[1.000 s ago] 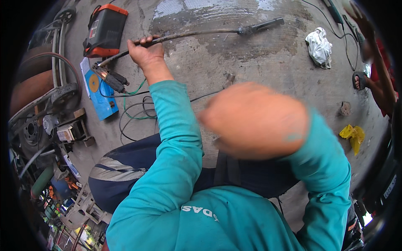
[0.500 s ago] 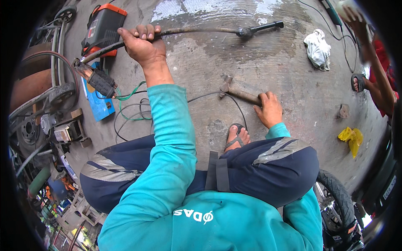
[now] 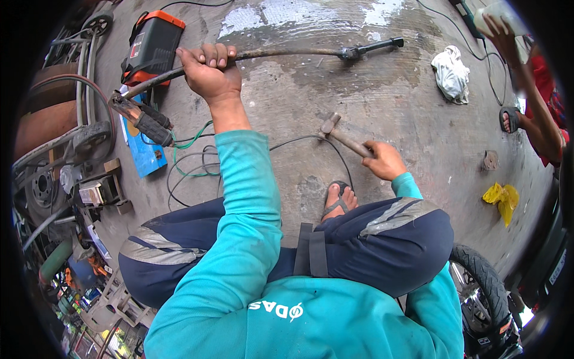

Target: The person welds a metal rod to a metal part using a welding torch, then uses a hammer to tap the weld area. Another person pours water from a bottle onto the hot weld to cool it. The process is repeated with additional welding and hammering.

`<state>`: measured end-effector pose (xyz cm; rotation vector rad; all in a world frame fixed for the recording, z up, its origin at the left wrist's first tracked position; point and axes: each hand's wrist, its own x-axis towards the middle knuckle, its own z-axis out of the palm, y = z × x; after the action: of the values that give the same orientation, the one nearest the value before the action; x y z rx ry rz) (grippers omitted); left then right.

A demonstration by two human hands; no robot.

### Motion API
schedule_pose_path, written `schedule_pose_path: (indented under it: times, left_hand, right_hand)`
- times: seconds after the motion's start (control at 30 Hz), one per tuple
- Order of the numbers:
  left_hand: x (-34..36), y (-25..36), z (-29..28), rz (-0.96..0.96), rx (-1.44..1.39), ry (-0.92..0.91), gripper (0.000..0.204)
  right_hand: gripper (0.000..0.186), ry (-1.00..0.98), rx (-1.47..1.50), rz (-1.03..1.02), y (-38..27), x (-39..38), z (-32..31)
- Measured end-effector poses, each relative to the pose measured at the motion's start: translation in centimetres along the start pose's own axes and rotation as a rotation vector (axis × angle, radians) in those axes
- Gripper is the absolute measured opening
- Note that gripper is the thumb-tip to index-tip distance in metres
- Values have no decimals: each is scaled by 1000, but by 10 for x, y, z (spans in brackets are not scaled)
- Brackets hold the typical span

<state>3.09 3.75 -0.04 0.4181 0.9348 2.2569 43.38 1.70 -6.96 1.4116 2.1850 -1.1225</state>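
Observation:
My left hand (image 3: 212,75) is closed around a long, bent, rusty metal bar (image 3: 287,52), which stretches across the upper view. A dark joint and short black tube (image 3: 373,46) form its right end. By its left end is a worn clamp with black-wrapped handles (image 3: 143,119); whether it grips the bar I cannot tell. My right hand (image 3: 384,160) is closed on the handle end of a hammer (image 3: 350,142). The hammer's head points away from me, low over the concrete or resting on it, well apart from the bar.
At upper left stand a black-and-orange case (image 3: 156,48) and a blue flat box (image 3: 146,155). Green and black cables (image 3: 194,157) loop nearby. A white cloth (image 3: 451,75) and yellow plastic bag (image 3: 502,200) lie right, near another person's arm (image 3: 529,90). A wheeled frame (image 3: 84,90) stands left.
The hammer has turned so its handle slopes more steeply toward me, and my right hand sits nearer its end. My left hand still holds the bar, slightly farther right and lower in view.

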Motion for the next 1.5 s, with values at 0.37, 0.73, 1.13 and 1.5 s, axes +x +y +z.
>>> schedule_pose_path:
  times: [0.37,0.73,1.13,1.5]
  left_hand:
    - [-15,0,10,22,-19,-72,55]
    - [-24,0,20,29,-10,-122,54]
    - [-29,-5,24,41,1,-219,55]
    - [-28,-8,22,8,-12,-311,52]
  right_hand:
    - [56,693,152,-91,-26,71,-69]
    - [54,732,37,-112,-42,77,-59]
    - [49,766,26,-155,-26,70,-46]
    - [48,722,26,-155,-8,67,-33]
